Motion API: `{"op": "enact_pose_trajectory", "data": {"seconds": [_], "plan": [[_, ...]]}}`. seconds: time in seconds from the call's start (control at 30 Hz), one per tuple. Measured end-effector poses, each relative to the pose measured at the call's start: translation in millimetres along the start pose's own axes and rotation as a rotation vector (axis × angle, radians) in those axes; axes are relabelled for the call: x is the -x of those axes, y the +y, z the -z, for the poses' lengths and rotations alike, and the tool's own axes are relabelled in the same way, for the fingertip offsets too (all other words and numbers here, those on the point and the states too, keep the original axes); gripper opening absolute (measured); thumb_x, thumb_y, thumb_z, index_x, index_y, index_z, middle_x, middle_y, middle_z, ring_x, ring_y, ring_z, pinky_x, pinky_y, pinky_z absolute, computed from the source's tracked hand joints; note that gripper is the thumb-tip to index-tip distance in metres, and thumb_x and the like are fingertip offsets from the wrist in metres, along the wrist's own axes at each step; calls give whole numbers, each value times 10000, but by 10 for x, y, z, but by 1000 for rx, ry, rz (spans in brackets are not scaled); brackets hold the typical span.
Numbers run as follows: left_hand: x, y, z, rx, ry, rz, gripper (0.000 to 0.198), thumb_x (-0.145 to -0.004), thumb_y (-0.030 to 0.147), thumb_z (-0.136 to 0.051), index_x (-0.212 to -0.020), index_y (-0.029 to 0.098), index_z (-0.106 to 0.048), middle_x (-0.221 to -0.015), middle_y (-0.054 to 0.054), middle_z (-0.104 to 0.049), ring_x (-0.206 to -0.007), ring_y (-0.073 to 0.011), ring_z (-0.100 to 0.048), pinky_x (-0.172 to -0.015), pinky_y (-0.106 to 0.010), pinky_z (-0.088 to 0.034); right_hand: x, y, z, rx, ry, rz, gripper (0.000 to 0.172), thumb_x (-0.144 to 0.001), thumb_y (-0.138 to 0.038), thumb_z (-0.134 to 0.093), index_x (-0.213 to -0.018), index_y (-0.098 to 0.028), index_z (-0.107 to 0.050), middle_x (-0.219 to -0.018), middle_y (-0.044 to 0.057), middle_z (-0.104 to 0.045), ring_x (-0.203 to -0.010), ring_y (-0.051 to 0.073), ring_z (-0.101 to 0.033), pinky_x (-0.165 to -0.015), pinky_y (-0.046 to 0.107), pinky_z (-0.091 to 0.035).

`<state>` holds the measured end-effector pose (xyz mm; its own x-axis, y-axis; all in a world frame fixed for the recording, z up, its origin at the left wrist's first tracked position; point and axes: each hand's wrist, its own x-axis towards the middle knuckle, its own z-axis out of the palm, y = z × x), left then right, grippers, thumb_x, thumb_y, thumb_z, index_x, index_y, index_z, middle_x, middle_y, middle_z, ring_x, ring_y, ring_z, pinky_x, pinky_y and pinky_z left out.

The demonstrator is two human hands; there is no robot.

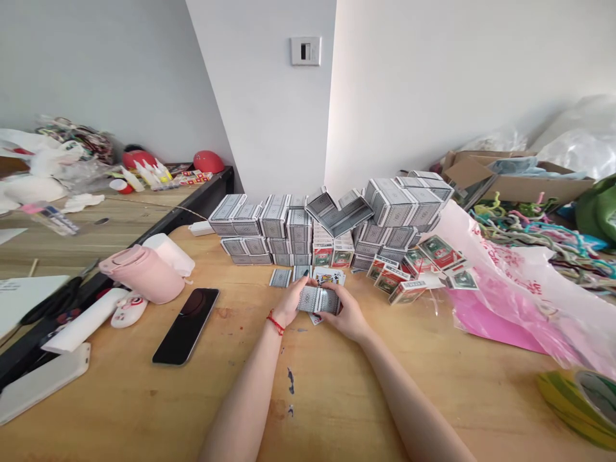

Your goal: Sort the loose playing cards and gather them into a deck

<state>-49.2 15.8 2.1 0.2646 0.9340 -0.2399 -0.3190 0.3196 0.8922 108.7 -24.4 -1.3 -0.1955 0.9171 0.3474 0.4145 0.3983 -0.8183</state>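
Observation:
Near the middle of the table, my left hand (291, 300) and my right hand (349, 314) grip opposite sides of some grey-backed playing cards (316, 299). Fingers of both hands are closed around the edges, and two card backs show side by side. Partly under them lies a face-up card (329, 276) with a court figure. A face-down card (280, 278) rests left of my hands. Just behind stand stacked blocks made of folded cards (289, 231), with an open card shape (339, 212) tilted on top.
Red and green card boxes (407, 276) lie right of the blocks, beside pink plastic wrapping (500, 314). On the left are a black phone (187, 326), a pink cup (142, 273) and a white computer mouse (129, 310). A yellow tape roll (572, 401) sits at the front right.

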Motion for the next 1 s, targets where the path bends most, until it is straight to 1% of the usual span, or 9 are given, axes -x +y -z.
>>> {"op": "enact_pose_trajectory", "data": {"seconds": [0.1,0.17,0.23,0.3,0.37,0.5,0.6,0.8,1.0], "plan": [[10,-7,-11,36,-21,-6,339,-668,460,-552,-730,129,-602,-697,-18,-604,-624,-115,-544,-605,-225,-374,-12,15,3,-33,16,23,530,-578,-266,-679,-1070,-216,-486,-1049,71,-526,-1003,233,-479,-865,373,-371],[15,-11,-11,68,-16,5,338,-671,461,-548,-735,133,-598,-683,-15,-602,-607,-114,-540,-589,-226,-372,-18,62,1,-79,54,9,551,-562,-268,-691,-1069,-213,-483,-1054,71,-519,-1010,236,-473,-866,371,-374],[19,-17,-6,97,-9,20,350,-672,470,-543,-757,134,-595,-690,-25,-609,-603,-122,-541,-574,-231,-373,-16,130,-8,-154,108,-40,589,-562,-275,-689,-1099,-211,-456,-1047,73,-522,-987,235,-488,-835,364,-399],[27,-21,3,98,-25,12,351,-672,460,-549,-788,131,-593,-736,-43,-621,-636,-136,-551,-589,-237,-381,-6,201,-21,-234,133,-103,622,-577,-274,-673,-1141,-209,-418,-1021,73,-537,-913,218,-526,-766,339,-438],[45,-19,9,31,-45,-33,329,-670,420,-570,-832,135,-592,-807,-53,-626,-698,-146,-556,-630,-240,-389,8,255,-32,-259,137,-154,633,-591,-265,-656,-1164,-216,-391,-990,60,-552,-853,203,-545,-712,324,-457],[100,-2,-12,-240,-28,-153,300,-653,334,-610,-897,160,-602,-921,-45,-612,-827,-156,-532,-713,-237,-386,31,278,-30,-199,146,-192,622,-583,-253,-650,-1151,-228,-400,-959,40,-567,-795,190,-552,-667,311,-465],[122,-2,-50,-329,-34,-176,323,-629,304,-629,-917,161,-603,-932,-55,-611,-827,-168,-534,-714,-255,-397,35,254,-20,-142,135,-183,598,-580,-261,-646,-1132,-233,-418,-937,33,-577,-768,188,-554,-650,306,-466],[112,-19,-84,-397,121,-244,235,-614,292,-619,-811,166,-634,-860,-55,-630,-814,-182,-535,-717,-263,-390,28,237,-37,-82,114,-175,564,-596,-291,-632,-1119,-228,-430,-882,30,-593,-715,189,-561,-603,302,-469],[92,-25,-102,-431,257,-211,204,-635,318,-564,-744,160,-629,-674,-18,-615,-667,-162,-524,-601,-246,-373,46,192,-28,-124,66,-161,593,-600,-295,-635,-1145,-230,-410,-885,32,-591,-697,181,-565,-599,297,-475]]}}
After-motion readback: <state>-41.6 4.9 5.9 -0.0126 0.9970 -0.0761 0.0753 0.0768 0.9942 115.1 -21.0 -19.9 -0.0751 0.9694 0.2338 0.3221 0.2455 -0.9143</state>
